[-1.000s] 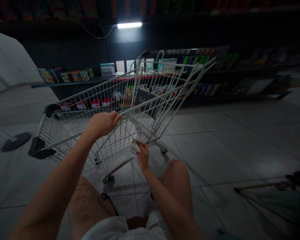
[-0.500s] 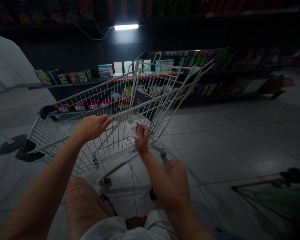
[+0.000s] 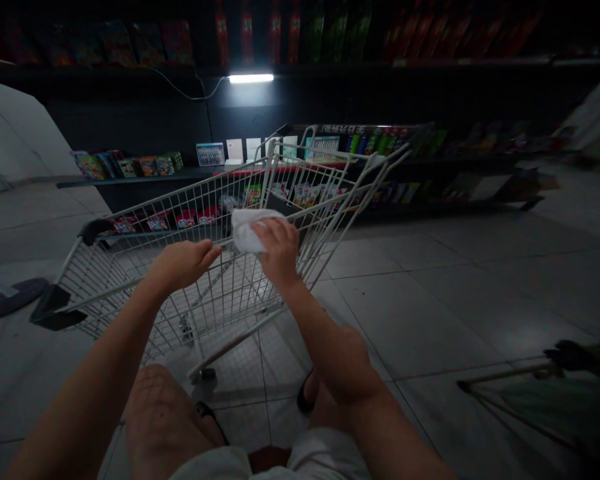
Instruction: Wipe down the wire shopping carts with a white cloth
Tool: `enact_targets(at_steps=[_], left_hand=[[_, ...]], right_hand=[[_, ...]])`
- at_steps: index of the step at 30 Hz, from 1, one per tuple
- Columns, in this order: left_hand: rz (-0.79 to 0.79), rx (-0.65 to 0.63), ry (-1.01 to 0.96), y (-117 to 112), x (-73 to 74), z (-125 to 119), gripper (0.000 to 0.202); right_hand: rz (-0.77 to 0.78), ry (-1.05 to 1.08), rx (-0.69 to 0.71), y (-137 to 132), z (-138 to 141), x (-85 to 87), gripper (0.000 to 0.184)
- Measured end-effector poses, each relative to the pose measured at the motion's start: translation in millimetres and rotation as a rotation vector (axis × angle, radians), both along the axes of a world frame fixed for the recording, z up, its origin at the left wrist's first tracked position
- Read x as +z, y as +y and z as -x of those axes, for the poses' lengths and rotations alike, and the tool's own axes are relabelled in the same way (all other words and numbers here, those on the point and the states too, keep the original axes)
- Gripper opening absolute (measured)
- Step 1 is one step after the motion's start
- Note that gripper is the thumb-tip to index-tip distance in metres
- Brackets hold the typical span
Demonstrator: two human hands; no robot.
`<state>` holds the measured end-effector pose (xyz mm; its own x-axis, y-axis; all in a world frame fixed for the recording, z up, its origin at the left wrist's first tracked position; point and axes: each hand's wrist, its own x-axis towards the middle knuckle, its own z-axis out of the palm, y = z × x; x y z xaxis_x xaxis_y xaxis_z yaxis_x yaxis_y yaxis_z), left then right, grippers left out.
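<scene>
A wire shopping cart (image 3: 220, 287) stands in front of my knees, its dark handle end to the right and its black-cornered front to the left. My left hand (image 3: 184, 263) is closed around the near top rail of the basket. In my right hand (image 3: 280, 252) is a white cloth (image 3: 250, 229), gripped by the fingers at the same top rail, further right. The cloth hides part of the rail and the dark panel (image 3: 286, 208) behind it.
Behind the cart runs a dark shelf (image 3: 150, 175) with boxes and packets, under a bright tube light (image 3: 251, 79). A folding frame with green fabric (image 3: 545, 400) stands at the lower right. A dark round base (image 3: 15, 298) rests on the tiled floor at left.
My right hand has moved up from the cart's side wires to the top rail, and the cloth now shows more spread out. My left hand keeps its grip. The view has tilted up slightly.
</scene>
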<state>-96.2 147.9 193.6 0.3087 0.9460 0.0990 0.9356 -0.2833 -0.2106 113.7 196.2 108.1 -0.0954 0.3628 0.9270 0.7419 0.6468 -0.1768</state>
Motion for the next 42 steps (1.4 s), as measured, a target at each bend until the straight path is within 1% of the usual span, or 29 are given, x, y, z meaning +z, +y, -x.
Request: enact_targets(at_steps=[2, 3, 4, 5, 6, 8, 10, 11, 12, 13, 14, 16, 18, 19, 20, 22, 26, 28, 30, 32, 34, 36, 37, 39, 40, 42], left_hand=[[0.003, 0.023, 0.020, 0.8, 0.2, 0.5, 0.051], [0.007, 0.030, 0.028, 0.9, 0.5, 0.9, 0.049], [0.013, 0.028, 0.029, 0.7, 0.8, 1.3, 0.048], [0.017, 0.018, 0.023, 0.2, 1.1, 1.8, 0.049], [0.019, 0.003, 0.013, -0.3, 1.4, 2.4, 0.050], [0.012, -0.026, 0.002, -1.4, 1.5, 3.5, 0.052], [-0.004, -0.037, 0.003, -1.9, 1.3, 4.5, 0.053], [-0.009, -0.038, 0.004, -1.9, 1.1, 4.8, 0.053], [-0.012, -0.040, 0.003, -1.6, 1.0, 5.0, 0.054], [-0.016, -0.040, 0.000, -1.1, 1.1, 5.1, 0.055], [-0.021, -0.042, -0.002, -0.5, 1.2, 5.2, 0.056], [-0.030, -0.045, -0.002, 1.2, 1.4, 5.6, 0.057], [-0.035, -0.048, 0.004, 3.3, 0.9, 6.7, 0.057], [-0.034, -0.050, 0.004, 4.4, 0.3, 7.6, 0.056], [-0.032, -0.052, 0.003, 5.5, -0.4, 8.7, 0.056], [-0.033, -0.059, -0.008, 7.3, -2.1, 11.2, 0.055], [-0.033, -0.068, -0.022, 8.9, -3.5, 14.1, 0.055], [-0.029, -0.065, -0.020, 8.8, -2.7, 13.4, 0.055], [-0.024, -0.060, -0.019, 8.6, -1.5, 11.5, 0.055], [-0.019, -0.052, -0.017, 9.0, -0.8, 9.4, 0.055], [-0.025, -0.047, -0.015, 10.2, -1.2, 8.4, 0.054], [-0.033, -0.051, -0.018, 12.3, -2.4, 9.4, 0.054], [-0.033, -0.060, -0.025, 13.6, -2.8, 10.9, 0.053], [-0.024, -0.080, -0.047, 16.2, -2.9, 15.4, 0.052], [-0.014, -0.090, -0.064, 17.3, -2.3, 18.5, 0.052], [0.010, -0.107, -0.106, 18.9, -0.1, 25.7, 0.050]], right_hand=[[-0.007, -0.131, 0.073, -9.2, 26.8, -1.7, 0.044], [-0.011, -0.180, 0.100, -12.4, 34.3, -3.2, 0.043], [-0.011, -0.213, 0.117, -13.4, 35.7, -4.0, 0.042], [-0.006, -0.235, 0.123, -11.6, 30.2, -3.7, 0.042], [0.003, -0.241, 0.118, -7.0, 18.0, -2.3, 0.042], [0.017, -0.206, 0.081, 9.5, -21.3, 3.1, 0.043], [0.023, -0.111, 0.020, 29.5, -64.7, 9.3, 0.044], [0.025, -0.059, -0.008, 38.3, -81.6, 11.6, 0.045], [0.019, -0.010, -0.035, 45.1, -92.6, 13.0, 0.046], [0.007, 0.035, -0.065, 49.3, -96.9, 13.2, 0.046], [-0.011, 0.075, -0.094, 50.9, -94.9, 12.2, 0.046], [-0.048, 0.109, -0.129, 47.5, -78.3, 7.6, 0.047], [-0.060, 0.059, -0.118, 41.0, -61.7, 2.7, 0.053], [-0.056, 0.006, -0.104, 39.0, -59.1, 1.4, 0.056], [-0.049, -0.046, -0.097, 39.1, -62.2, 1.5, 0.058], [-0.029, -0.092, -0.135, 46.6, -84.8, 5.7, 0.058], [0.021, -0.049, -0.274, 79.3, -151.4, 21.2, 0.050], [0.020, -0.062, -0.288, 90.9, -165.9, 23.9, 0.050], [0.005, -0.024, -0.309, 92.7, -159.2, 20.3, 0.052], [-0.003, 0.034, -0.321, 84.9, -136.5, 12.1, 0.055], [0.007, 0.029, -0.272, 72.0, -110.3, 3.5, 0.061], [0.024, -0.050, -0.177, 60.7, -94.7, -1.5, 0.066], [0.034, -0.095, -0.135, 57.5, -94.1, -1.7, 0.067], [0.045, -0.124, -0.117, 58.0, -108.6, 3.2, 0.066], [0.040, -0.091, -0.144, 61.6, -122.2, 8.2, 0.064], [0.012, 0.051, -0.244, 73.7, -153.5, 21.1, 0.062]])
